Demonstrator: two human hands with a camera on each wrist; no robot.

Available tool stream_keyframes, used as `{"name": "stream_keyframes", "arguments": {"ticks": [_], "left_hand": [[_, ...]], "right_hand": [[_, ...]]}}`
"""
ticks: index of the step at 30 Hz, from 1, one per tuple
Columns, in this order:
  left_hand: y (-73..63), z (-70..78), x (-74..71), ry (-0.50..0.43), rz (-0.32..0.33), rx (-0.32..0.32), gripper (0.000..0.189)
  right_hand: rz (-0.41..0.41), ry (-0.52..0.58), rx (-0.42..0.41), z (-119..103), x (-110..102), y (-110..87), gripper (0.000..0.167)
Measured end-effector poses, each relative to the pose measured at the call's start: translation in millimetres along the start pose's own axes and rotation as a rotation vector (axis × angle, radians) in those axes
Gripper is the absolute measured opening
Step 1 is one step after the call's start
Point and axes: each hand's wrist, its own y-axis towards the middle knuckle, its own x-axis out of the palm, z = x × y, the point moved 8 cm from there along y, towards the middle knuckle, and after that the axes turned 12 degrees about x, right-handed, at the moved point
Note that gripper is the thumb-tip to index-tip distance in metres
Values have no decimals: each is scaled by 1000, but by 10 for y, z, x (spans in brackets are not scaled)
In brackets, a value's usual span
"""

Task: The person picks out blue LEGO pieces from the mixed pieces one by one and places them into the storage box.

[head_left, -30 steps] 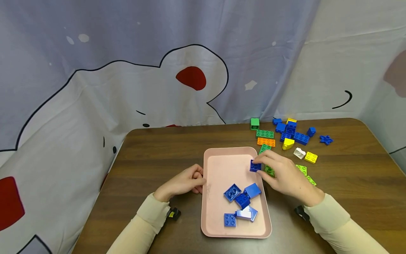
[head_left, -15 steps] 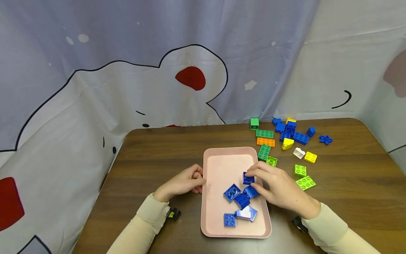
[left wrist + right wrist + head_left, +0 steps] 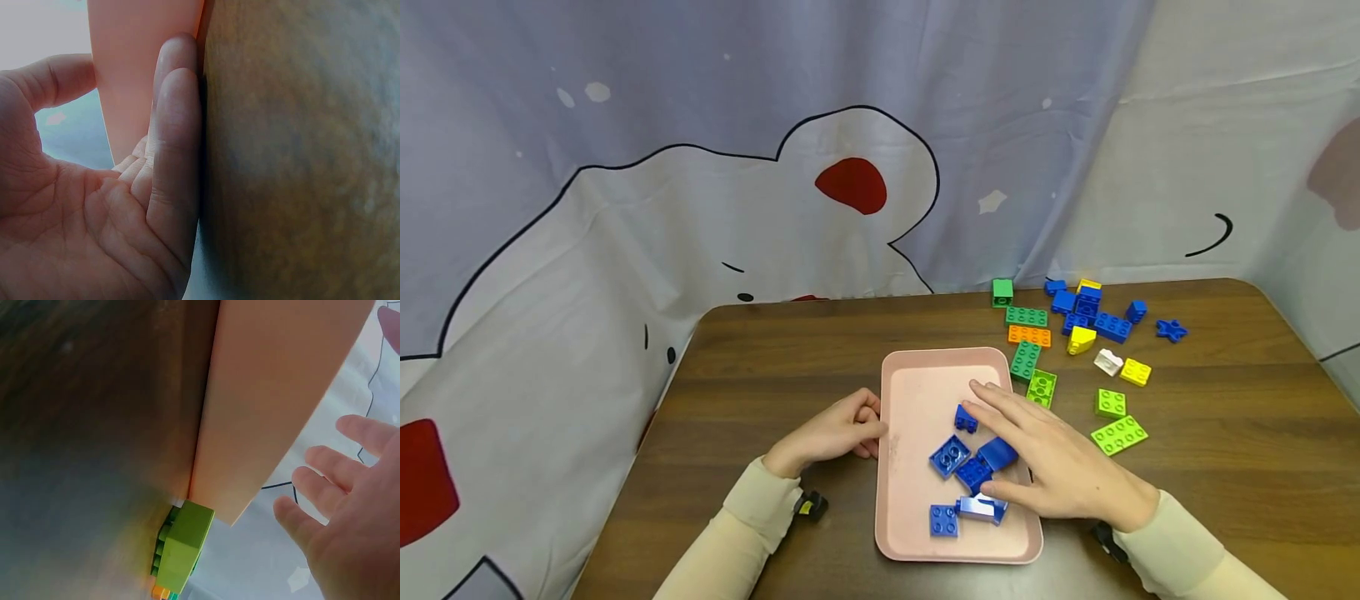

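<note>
While the right hand (image 3: 1060,467) spreads over the right side of the pink tray (image 3: 925,375), its fingers parted and thumb held apart, the left hand (image 3: 831,429) holds the tray's left side, thumb at the rim and fingers against the outer wall. A small blue block (image 3: 966,419) lies inside the tray near the right index fingertip; whether they touch I cannot tell. Nearer the person, an upturned blue block (image 3: 950,456) shows its hollow side, with a smooth blue block (image 3: 996,455) and a darker blue block (image 3: 974,473) beside it. Closer still, a square blue block (image 3: 943,520) sits studs up next to a glossy blue block (image 3: 976,507). Just outside the tray's right rim, a lime block (image 3: 1041,388) and a dark green block (image 3: 1025,361) rest on the table (image 3: 775,350)
</note>
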Motion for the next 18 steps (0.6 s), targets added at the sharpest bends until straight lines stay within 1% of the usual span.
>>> {"name": "stream_keyframes", "arguments": {"ticks": [3, 11, 18], "left_hand": [[14, -6, 4, 7, -6, 1, 30], [10, -6, -7, 8, 2, 5, 29], [2, -2, 1, 11, -5, 2, 29]], "right_hand": [[18, -13, -3, 14, -25, -23, 89], [17, -24, -4, 29, -60, -26, 89], [18, -46, 24, 105, -81, -38, 90]]}}
